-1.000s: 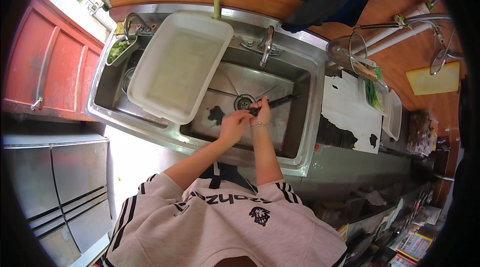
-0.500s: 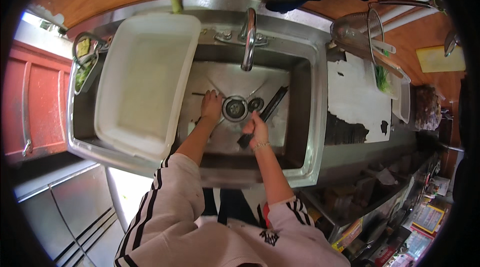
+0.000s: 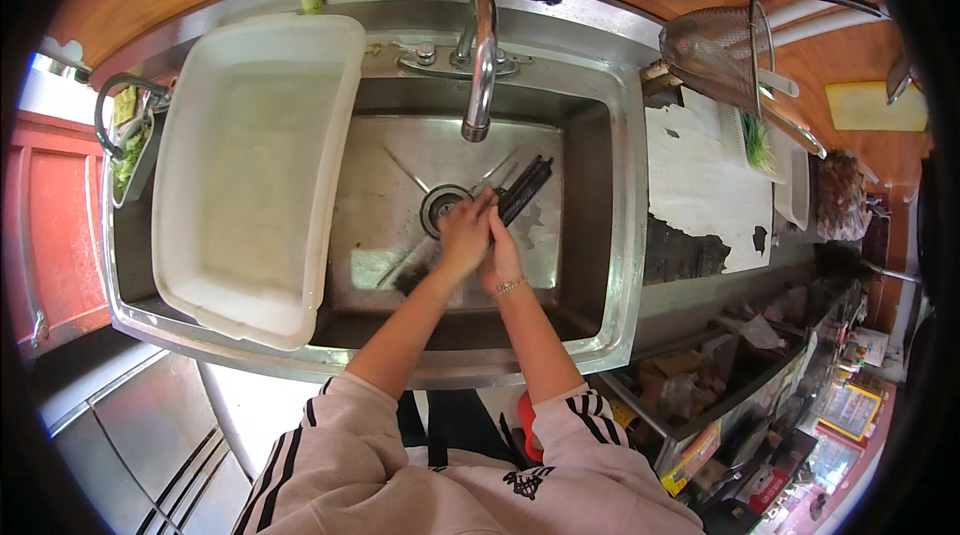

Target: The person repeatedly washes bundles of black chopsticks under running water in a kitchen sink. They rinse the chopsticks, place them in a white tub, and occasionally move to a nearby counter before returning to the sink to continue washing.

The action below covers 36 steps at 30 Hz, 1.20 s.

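Note:
My left hand [image 3: 466, 235] and my right hand [image 3: 503, 253] are pressed together in the metal sink [image 3: 350, 210], just right of the drain [image 3: 434, 210]. Between them they grip the lower end of a long, dark, narrow strip [image 3: 528, 185], which slants up and to the right. Its exact kind is unclear, and the hands hide its lower end. My left fingers lie closed against the strip and the right hand. Above them hangs the curved tap [image 3: 481, 65], with no water visibly running.
A large white plastic tub [image 3: 335, 175] with shallow liquid rests across the sink's left side. On the right counter lies a torn white sheet [image 3: 715, 185]; beyond it are a mesh strainer [image 3: 710, 50] and a container of green stalks [image 3: 757, 143].
My left hand has moved right, from beside the drain to meet the right hand. The dark strip has shifted slightly up and left in view. The whole view has also shifted somewhat.

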### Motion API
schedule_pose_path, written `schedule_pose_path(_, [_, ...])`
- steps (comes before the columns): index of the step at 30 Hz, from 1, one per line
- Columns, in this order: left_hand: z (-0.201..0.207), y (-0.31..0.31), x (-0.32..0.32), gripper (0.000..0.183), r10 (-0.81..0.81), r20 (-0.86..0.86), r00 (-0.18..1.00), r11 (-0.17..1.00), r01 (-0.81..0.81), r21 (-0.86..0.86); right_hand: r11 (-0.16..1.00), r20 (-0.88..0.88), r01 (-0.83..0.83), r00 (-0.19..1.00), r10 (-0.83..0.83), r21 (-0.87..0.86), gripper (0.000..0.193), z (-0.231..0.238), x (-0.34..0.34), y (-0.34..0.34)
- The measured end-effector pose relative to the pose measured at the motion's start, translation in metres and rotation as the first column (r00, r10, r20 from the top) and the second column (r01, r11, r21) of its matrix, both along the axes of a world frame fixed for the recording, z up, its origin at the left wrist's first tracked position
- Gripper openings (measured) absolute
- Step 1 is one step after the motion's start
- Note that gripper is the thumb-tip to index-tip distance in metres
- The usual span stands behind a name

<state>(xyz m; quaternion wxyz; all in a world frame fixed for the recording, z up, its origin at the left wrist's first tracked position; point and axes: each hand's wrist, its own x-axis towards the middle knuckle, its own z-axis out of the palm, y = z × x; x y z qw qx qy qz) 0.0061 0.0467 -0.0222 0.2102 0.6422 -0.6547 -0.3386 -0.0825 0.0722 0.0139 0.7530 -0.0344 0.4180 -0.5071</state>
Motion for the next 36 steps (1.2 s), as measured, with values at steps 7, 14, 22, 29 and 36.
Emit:
schedule_pose_path(7, [0.056, 0.014, -0.01, 0.058, 0.076, -0.125, 0.989, 0.994, -0.064, 0.093, 0.981, 0.213, 0.119, 0.974, -0.084, -0.157, 0.067, 0.03, 0.017, 0.003])
schedule_pose_path(14, [0.066, 0.021, -0.009, 0.06, 0.107, -0.455, 0.884, 0.993, -0.121, 0.0, 0.948, 0.036, 0.125, 0.992, -0.119, -0.292, 0.069, 0.041, 0.027, 0.002])
schedule_pose_path(22, [0.111, 0.006, 0.0, 0.054, 0.186, -0.194, 0.963, 0.982, -0.181, 0.044, 0.936, 0.253, 0.245, 0.951, -0.18, -0.252, 0.061, 0.042, 0.045, 0.004])
schedule_pose_path(29, [0.108, 0.004, 0.011, 0.042, 0.226, -0.126, 0.966, 0.972, -0.215, 0.094, 0.937, 0.267, 0.216, 0.953, -0.142, -0.273, 0.068, 0.038, 0.054, 0.004])
schedule_pose_path(36, [0.085, 0.006, 0.017, 0.034, 0.316, -0.08, 0.945, 0.94, -0.323, -0.108, 0.934, 0.367, 0.349, 0.881, -0.299, -0.076, 0.066, 0.043, 0.054, 0.013])
